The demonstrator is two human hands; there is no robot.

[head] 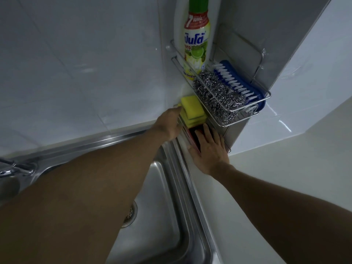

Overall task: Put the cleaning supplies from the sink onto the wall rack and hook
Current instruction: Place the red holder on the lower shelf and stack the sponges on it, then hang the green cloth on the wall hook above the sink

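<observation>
A wire wall rack (265, 92) hangs in the corner. Its upper tier holds a green-capped dish soap bottle (196, 40), a steel wool scourer (217, 92) and a blue scrub brush (238, 80). Below it, on the lower tier, lie stacked yellow sponges (192, 109) beside a red item (192, 134) that is mostly hidden. My left hand (170, 124) reaches over the sink and its fingers grip the left side of the sponges. With its fingers spread, my right hand (208, 149) lies flat on the red item and the lower tier's edge.
The steel sink basin (171, 216) lies under my left arm, with its drain (131, 212) partly hidden. A faucet base (11, 168) is at the far left. White tiled wall behind, white counter (257, 197) to the right.
</observation>
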